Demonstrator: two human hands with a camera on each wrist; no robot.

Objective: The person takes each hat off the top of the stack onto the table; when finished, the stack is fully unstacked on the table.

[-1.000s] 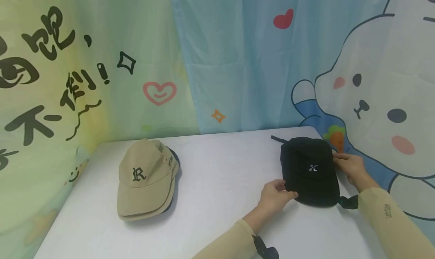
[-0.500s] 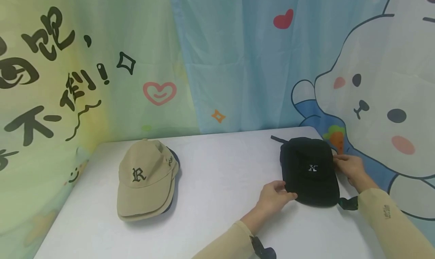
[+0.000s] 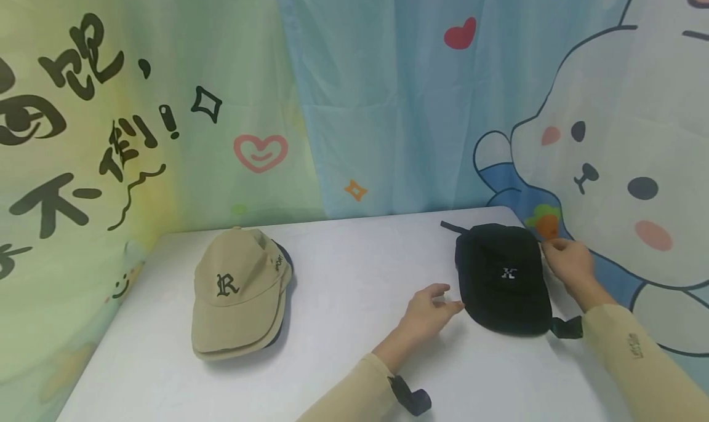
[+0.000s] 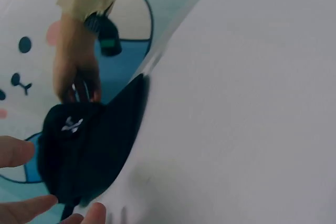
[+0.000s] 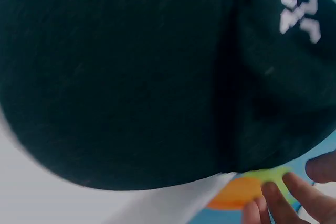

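The black cap (image 3: 501, 280) lies at the right of the white worktop (image 3: 360, 274), almost exactly where it was half a second ago. The left hand (image 3: 423, 316), then at its edge, has drawn back, fingers extended and spread. The right hand (image 3: 570, 263), slightly higher now, reaches forward just beside the cap, fingers loose, gripping nothing. Well leftward sits a beige cap (image 3: 235, 286).

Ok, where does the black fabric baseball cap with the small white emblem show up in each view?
Head: the black fabric baseball cap is right of centre, lower half, between the left hand and right hand.
Left wrist: lower left, below the right hand.
Right wrist: fills most of the upper picture.
Shared landmark: the small white emblem.
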